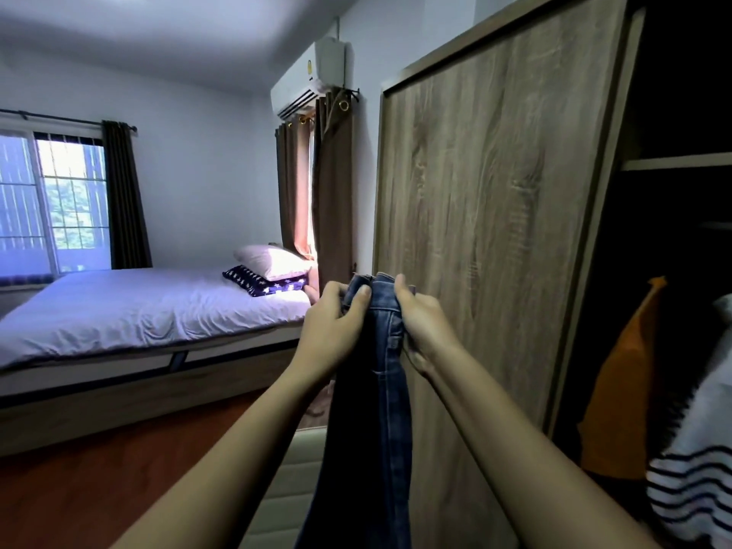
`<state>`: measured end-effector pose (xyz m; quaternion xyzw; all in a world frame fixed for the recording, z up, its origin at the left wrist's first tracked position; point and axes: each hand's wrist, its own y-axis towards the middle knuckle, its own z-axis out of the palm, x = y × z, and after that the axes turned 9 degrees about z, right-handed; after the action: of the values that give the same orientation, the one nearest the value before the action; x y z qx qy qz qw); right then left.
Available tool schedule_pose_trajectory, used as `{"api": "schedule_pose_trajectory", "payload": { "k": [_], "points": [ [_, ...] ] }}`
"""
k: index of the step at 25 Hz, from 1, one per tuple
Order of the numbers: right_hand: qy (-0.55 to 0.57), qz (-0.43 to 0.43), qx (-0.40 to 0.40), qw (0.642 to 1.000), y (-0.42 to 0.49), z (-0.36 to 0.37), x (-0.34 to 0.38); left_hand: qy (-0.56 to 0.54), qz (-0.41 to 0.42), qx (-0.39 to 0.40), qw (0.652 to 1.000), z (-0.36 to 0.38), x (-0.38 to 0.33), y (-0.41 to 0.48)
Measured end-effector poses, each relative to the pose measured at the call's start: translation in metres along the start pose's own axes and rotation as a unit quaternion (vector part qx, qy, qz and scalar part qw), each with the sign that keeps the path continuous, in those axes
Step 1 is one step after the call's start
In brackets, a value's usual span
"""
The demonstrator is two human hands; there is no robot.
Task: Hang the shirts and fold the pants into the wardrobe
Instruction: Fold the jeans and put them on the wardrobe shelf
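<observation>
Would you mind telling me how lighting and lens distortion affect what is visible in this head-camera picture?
Head view: the wide-angle lens makes the wood-grain wardrobe door lean sideways; the open wardrobe interior is nearly black; the barred window is bright and partly washed out; the blue denim jeans, left hand and right hand are evenly lit and fairly sharp.

Dim, bluish room — window [55,204] daylight glares; wardrobe interior [681,231] dark, edges bowed.
</observation>
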<state>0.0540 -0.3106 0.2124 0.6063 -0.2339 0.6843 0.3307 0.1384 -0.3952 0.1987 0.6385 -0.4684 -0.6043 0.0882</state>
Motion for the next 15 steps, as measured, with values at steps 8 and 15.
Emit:
{"api": "schedule_pose_trajectory", "payload": {
  "k": [8, 15],
  "points": [
    [0.001, 0.062, 0.258, 0.964, -0.015, -0.007, -0.011, -0.082, 0.018, 0.053, 0.995, -0.022, 0.025, -0.024],
    [-0.113, -0.132, -0.029, 0.984, 0.012, -0.001, -0.028, -0.119, -0.058, -0.055, 0.990, -0.043, -0.011, 0.016]
  ]
}}
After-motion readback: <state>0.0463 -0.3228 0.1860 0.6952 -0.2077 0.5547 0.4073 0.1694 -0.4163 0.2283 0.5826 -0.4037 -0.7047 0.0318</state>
